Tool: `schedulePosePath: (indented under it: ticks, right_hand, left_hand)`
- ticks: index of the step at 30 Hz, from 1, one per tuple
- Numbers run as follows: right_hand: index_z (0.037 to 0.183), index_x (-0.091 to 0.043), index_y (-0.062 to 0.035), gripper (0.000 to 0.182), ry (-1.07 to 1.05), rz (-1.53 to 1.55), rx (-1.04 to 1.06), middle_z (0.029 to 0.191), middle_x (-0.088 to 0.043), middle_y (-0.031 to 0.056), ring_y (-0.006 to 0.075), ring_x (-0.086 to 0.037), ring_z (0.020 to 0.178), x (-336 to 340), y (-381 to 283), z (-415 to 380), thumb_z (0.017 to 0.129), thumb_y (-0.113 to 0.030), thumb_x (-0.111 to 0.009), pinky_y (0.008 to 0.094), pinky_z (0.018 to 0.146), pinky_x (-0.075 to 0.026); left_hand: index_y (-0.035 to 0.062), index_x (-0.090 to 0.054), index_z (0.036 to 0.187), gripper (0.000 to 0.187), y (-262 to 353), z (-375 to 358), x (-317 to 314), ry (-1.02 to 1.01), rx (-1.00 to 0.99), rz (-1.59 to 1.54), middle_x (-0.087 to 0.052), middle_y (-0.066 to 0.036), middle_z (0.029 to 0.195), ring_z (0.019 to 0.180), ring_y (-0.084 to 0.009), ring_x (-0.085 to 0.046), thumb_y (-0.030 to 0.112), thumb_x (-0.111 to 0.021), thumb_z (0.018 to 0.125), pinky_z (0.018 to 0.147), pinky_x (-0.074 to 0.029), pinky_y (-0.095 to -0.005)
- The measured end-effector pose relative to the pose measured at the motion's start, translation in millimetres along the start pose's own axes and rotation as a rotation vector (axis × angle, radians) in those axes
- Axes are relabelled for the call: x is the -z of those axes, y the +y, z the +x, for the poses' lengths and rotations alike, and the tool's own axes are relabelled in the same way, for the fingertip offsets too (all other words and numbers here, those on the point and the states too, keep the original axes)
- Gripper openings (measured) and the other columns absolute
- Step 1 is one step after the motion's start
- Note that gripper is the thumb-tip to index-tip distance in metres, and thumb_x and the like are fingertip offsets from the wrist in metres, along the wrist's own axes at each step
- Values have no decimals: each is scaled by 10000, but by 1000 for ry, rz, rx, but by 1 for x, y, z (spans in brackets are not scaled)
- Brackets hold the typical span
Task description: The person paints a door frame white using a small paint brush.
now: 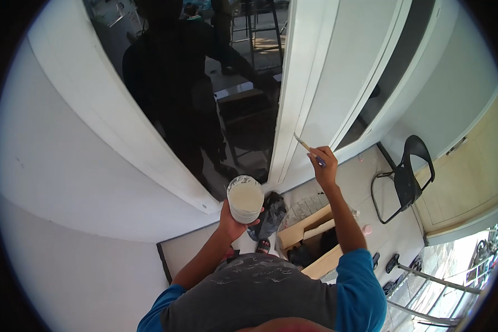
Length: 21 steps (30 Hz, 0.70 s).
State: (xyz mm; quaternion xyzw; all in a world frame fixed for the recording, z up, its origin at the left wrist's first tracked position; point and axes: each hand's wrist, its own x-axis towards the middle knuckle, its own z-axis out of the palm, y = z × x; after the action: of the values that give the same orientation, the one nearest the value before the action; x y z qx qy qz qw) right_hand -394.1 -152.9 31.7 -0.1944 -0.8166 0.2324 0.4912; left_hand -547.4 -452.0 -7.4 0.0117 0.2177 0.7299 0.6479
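My left hand (233,221) is wrapped round a white plastic tub (244,213) from below, its fingers showing on the right side. Pale paint (245,197) fills much of the tub, and smears of it coat the inner wall. In my right hand (325,166) is a slim paintbrush (305,145), gripped by its handle. The brush tip points up and left, right at the white door frame (288,119) beside the dark glass panel (205,94).
Below my hands a cardboard box (312,224) with dark items stands on the tiled floor, next to a black plastic bag (270,217). A black chair (408,177) stands at the right. Further right are a metal railing (437,280) and a cream cabinet door (465,177).
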Motion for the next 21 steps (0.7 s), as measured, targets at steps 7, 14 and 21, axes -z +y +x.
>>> schedulePosePath:
  ticks: [7,14,21]
  right_hand:
    - [988,-693,15,154,211,353,-502,819,-639,48,114,-591,697,-3,-99,-59,842,-30,-712,234,638,-467]
    - [937,-637,19,135,311,641,-715,778,-634,57,123,-601,672,-2,-191,-98,874,-85,-695,249,640,-476]
    - [938,-641,25,128,254,768,-620,844,-623,54,122,-599,685,-3,-279,-92,858,-52,-703,240,640,-490]
  left_hand:
    - [179,-468,1386,651,11,-32,17,-30,-18,3,-582,-102,1312,1148,-363,-598,624,-307,939,749,-588,-506]
    - [90,-500,1327,662,16,-90,38,12,-28,-65,-594,-230,1217,1077,-371,-625,600,-335,939,705,-604,-501]
    - [144,-495,1339,628,23,-155,66,155,-49,66,-605,-149,1244,1070,-348,-634,598,-317,942,668,-593,-509]
